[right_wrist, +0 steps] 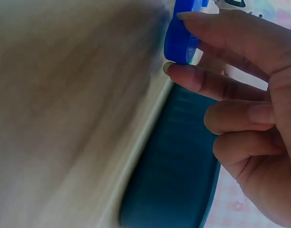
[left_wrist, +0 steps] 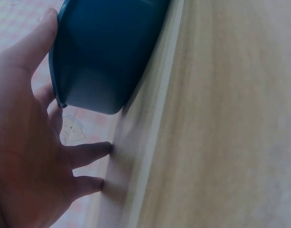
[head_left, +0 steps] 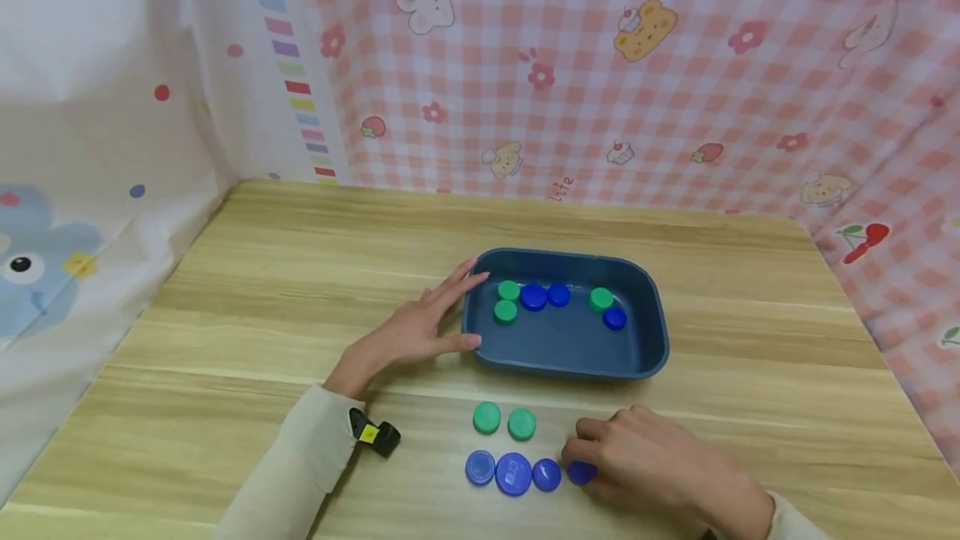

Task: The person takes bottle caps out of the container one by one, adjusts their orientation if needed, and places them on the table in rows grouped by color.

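My right hand (head_left: 645, 457) pinches a blue bottle cap (right_wrist: 179, 40) between thumb and index finger, low over the table, at the right end of a row of blue caps. The cap stands on edge in the right wrist view, and the other fingers curl towards the palm. My left hand (head_left: 411, 330) rests with spread fingers against the left end of a dark blue tray (head_left: 567, 363), the thumb and index fingertips at its rim. In the left wrist view two other fingers reach down to the tabletop. Inside the tray lie several green caps (head_left: 506, 312) and blue caps (head_left: 534, 297).
Two green caps (head_left: 522, 423) lie in front of the tray, above the row with a larger blue cap (head_left: 513, 474). A black strap device (head_left: 377, 433) is on the left sleeve. Patterned cloth (head_left: 570, 107) hangs behind the wooden table (head_left: 247, 290).
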The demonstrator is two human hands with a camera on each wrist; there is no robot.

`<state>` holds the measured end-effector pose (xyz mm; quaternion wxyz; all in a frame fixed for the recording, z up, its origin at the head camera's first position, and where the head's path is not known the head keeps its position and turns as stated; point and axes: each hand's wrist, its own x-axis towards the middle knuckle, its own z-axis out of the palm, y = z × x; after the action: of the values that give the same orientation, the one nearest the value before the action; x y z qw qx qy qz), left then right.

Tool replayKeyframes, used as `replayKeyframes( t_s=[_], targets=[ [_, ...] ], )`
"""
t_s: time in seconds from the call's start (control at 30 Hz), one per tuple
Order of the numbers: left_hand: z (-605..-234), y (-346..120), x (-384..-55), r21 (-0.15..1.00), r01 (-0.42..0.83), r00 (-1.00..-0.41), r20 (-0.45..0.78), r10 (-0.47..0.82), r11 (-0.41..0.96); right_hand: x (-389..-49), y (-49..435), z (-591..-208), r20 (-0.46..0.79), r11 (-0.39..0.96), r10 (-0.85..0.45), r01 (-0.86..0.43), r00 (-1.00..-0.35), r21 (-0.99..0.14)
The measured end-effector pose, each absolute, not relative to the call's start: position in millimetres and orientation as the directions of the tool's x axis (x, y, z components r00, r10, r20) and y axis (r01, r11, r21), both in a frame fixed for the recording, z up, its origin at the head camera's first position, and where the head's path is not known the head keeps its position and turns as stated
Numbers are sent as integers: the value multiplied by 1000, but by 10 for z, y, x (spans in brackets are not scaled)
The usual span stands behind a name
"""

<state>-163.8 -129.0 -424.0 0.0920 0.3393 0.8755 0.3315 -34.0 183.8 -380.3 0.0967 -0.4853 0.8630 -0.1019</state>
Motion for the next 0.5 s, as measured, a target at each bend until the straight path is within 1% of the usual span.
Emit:
replayKeyframes(
  t_s=[0.07,0.23,0.5],
  targets=[
    [-4238,-1284,-1638,642,532,-753,61,656,551,-319,1844,-3834,-51,502,-860,-823,-508,-264],
    [-4247,-1280,-1642,645,535,-749,63,659,546,-285,1837,-3862,-56,517,-851,-816,-522,-260],
    [-4263,-1289,-1650,640,538,-749,66,659,548,-238,1817,-3872,-99,581,-810,-766,-578,-277]
  ],
)
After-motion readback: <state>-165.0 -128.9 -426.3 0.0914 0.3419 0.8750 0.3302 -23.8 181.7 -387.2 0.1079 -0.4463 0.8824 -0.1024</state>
